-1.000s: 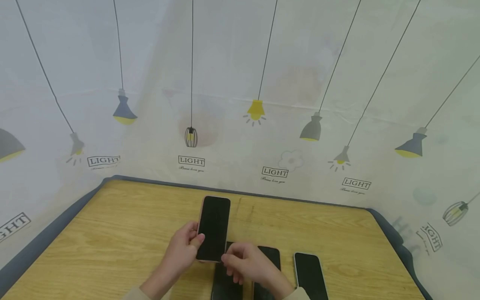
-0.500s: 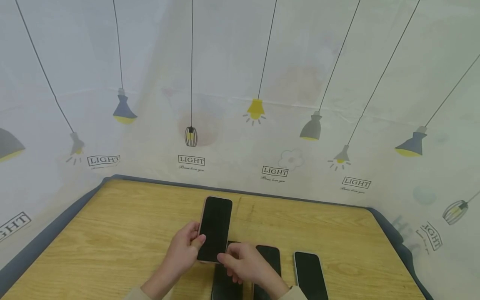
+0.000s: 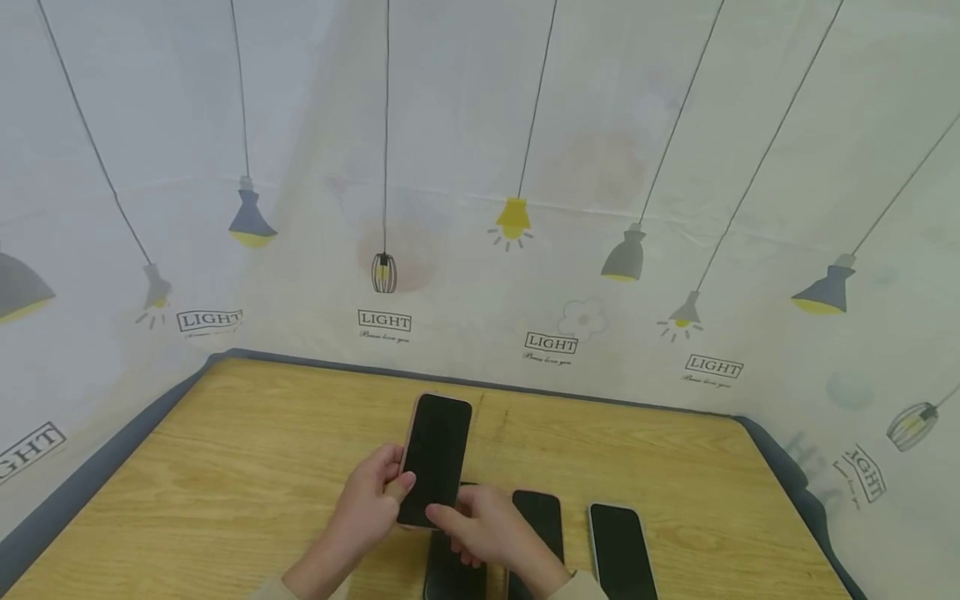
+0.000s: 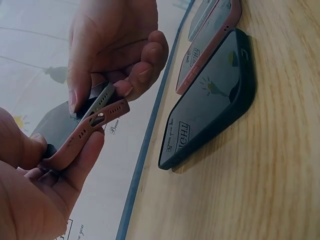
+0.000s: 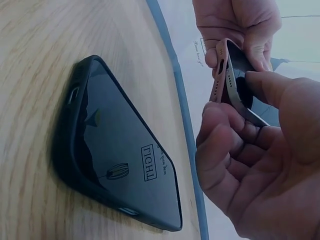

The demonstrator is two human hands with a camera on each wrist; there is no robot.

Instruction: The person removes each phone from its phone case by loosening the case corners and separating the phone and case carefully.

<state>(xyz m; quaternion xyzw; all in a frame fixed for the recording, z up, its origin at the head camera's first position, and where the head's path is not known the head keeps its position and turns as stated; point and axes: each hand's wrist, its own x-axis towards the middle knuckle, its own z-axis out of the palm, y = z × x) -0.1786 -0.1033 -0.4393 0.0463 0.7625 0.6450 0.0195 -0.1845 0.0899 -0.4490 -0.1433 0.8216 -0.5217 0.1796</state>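
Note:
Above the table, a black-screened smartphone [image 3: 442,446] is held up, its bottom end toward me. My left hand [image 3: 369,492] grips it along the left side, thumb at the screen's edge and fingers behind the pink phone case [image 4: 80,140]. At the bottom end, this case stands apart from the phone's silvery frame, leaving a gap in both wrist views. My right hand [image 3: 487,527] pinches the phone's lower right corner, with the thumb [image 5: 267,85] on the screen and curled fingers at the frame. The case's far end is hidden.
Beneath my hands lies a phone in a dark case [image 3: 453,571]. To its right are a phone with a pink rim [image 3: 542,529] and a light-rimmed phone [image 3: 622,550]. A lamp-printed cloth [image 3: 465,167] rises behind the wooden table [image 3: 262,442].
The phone has shifted slightly right, with my left hand along. My right thumb has slid from the phone's lower right edge inward onto the screen. The phones on the table have stayed put.

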